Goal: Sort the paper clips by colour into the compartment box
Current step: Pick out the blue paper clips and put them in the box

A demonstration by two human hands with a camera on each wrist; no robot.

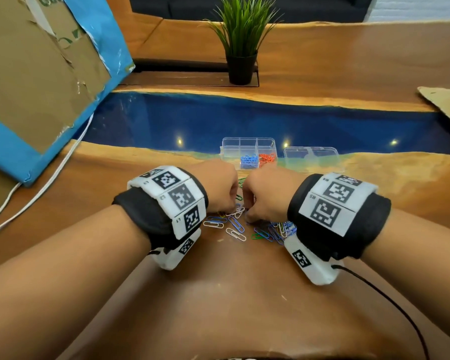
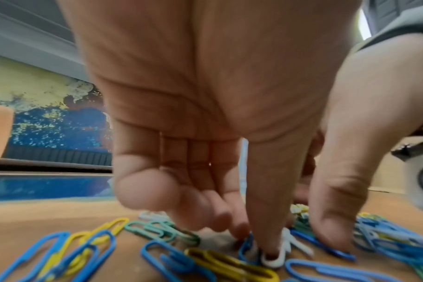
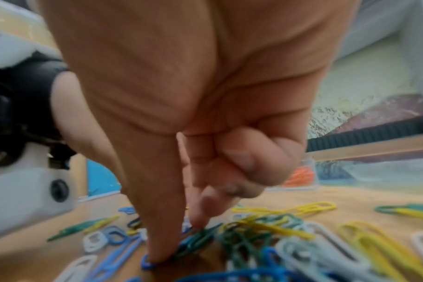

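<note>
Loose paper clips (image 1: 235,226) in blue, white, yellow and green lie on the wooden table between my hands. My left hand (image 1: 233,205) hovers over them; its index fingertip (image 2: 269,250) presses a white clip (image 2: 275,262) and the thumb touches a blue clip (image 2: 326,247), with the other fingers curled. My right hand (image 1: 247,216) pinches a dark green clip (image 3: 200,239) between thumb and index finger, the thumb tip also on a blue clip (image 3: 147,265). The clear compartment box (image 1: 247,145) stands just beyond, holding blue clips (image 1: 249,161) and red clips (image 1: 267,157).
A clear lid (image 1: 312,157) lies right of the box. A potted plant (image 1: 240,45) stands at the back, a cardboard and blue panel (image 1: 37,81) leans at the left with white cables (image 1: 37,193). A cardboard sheet (image 1: 444,102) is at the right edge.
</note>
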